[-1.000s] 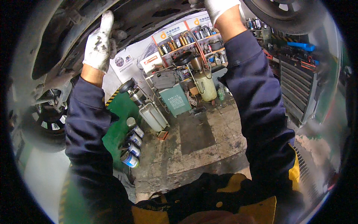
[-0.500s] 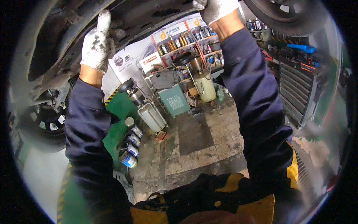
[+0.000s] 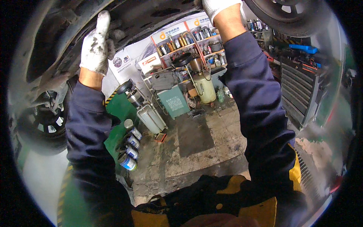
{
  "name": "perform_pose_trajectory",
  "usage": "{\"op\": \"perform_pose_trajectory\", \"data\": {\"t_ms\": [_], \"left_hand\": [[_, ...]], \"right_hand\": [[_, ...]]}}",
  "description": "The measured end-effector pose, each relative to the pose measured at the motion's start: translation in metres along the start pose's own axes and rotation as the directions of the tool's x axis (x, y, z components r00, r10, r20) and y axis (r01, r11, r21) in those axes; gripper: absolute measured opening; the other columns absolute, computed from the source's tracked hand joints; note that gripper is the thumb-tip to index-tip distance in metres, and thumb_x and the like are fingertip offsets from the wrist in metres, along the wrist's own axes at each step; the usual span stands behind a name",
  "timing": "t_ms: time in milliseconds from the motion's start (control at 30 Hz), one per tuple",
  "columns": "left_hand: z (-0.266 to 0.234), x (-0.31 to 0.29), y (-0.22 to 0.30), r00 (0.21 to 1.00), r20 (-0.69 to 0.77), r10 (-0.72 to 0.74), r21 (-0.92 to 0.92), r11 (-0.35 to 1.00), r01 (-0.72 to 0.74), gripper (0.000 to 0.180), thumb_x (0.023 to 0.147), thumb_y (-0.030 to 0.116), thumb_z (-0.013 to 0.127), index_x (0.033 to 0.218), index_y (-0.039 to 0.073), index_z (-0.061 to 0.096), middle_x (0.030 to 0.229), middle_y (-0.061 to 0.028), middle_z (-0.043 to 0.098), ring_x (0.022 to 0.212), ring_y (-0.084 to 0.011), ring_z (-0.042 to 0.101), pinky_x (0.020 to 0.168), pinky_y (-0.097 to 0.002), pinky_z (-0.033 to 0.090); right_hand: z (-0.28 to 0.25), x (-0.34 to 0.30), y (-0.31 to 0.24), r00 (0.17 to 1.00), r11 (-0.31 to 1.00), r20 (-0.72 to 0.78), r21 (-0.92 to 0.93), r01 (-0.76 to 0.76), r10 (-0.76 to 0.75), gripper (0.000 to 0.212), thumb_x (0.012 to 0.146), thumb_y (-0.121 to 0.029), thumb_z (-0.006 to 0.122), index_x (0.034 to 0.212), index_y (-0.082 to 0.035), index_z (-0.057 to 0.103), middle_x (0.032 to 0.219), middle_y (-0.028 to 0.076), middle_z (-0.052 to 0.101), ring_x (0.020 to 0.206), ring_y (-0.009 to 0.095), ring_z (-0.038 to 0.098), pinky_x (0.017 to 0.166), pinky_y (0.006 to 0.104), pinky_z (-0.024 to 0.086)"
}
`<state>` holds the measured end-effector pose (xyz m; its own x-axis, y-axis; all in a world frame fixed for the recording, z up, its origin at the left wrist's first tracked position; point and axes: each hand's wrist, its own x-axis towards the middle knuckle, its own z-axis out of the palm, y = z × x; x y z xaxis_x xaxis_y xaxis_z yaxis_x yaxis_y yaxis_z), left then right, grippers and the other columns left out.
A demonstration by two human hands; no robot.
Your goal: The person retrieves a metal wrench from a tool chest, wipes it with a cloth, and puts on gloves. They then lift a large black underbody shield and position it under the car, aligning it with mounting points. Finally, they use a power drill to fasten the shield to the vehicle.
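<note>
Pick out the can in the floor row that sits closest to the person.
The bright-blue-labelled can at the near end of the row, lowest in the picture; the other cans are farther off, their sides looking white and dark blue.

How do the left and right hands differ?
The left hand shows almost whole; the right hand is cut by the picture's upper edge. The left hand bears dark smudges; the right hand's visible part looks cleaner. Both are white-gloved, raised by the dark car underside.
</note>
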<state>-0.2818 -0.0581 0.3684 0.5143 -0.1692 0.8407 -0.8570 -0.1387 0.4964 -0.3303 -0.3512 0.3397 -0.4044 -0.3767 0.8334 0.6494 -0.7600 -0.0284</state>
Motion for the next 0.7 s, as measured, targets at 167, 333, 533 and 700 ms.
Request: {"op": "perform_pose_trajectory", "data": {"t_ms": [167,333,533,700], "left_hand": [[-0.001,0.001,-0.002,0.999,0.032,-0.013,-0.030,0.999,0.014,0.067,0.094,0.070,0.060,0.106,0.006,0.076,0.083,-0.0021,0.072,0.052,-0.0042,0.044,0.046,-0.0186,0.034],[-0.002,0.005,-0.005,1.000,-0.022,-0.023,-0.021,1.000,0.022,0.065,0.094,0.069,0.062,0.103,0.006,0.075,0.080,-0.0013,0.069,0.052,-0.0045,0.043,0.047,-0.0189,0.034],[0.000,-0.003,-0.004,0.999,0.033,0.017,-0.055,0.998,-0.015,0.069,0.093,0.070,0.062,0.109,0.004,0.075,0.078,-0.0004,0.067,0.052,-0.0045,0.042,0.048,-0.0198,0.032],[0.004,-0.007,0.000,0.999,0.038,-0.031,-0.075,0.997,0.034,0.073,0.091,0.072,0.064,0.113,0.003,0.074,0.079,-0.0008,0.067,0.052,-0.0044,0.041,0.049,-0.0193,0.032]], "right_hand": [[0.004,0.000,-0.003,0.787,0.534,0.320,0.597,-0.600,0.527,0.017,0.099,-0.018,0.067,0.086,-0.009,0.069,0.061,-0.001,0.057,0.048,0.009,0.048,0.044,0.0267,0.035],[0.009,-0.002,0.006,0.634,-0.074,0.583,0.763,-0.642,0.508,0.022,0.103,-0.027,0.058,0.087,-0.013,0.061,0.056,-0.005,0.039,0.042,0.011,0.033,0.041,0.0272,0.027],[0.012,-0.001,0.021,0.617,-0.485,0.781,0.577,-0.657,0.094,0.037,0.105,-0.034,0.056,0.074,-0.015,0.048,0.053,-0.002,0.035,0.043,0.013,0.033,0.044,0.0282,0.028],[0.005,-0.001,0.016,0.595,-0.231,0.702,0.701,-0.674,0.392,0.030,0.104,-0.035,0.058,0.083,-0.013,0.059,0.062,-0.001,0.045,0.050,0.014,0.039,0.048,0.0300,0.032]]}}
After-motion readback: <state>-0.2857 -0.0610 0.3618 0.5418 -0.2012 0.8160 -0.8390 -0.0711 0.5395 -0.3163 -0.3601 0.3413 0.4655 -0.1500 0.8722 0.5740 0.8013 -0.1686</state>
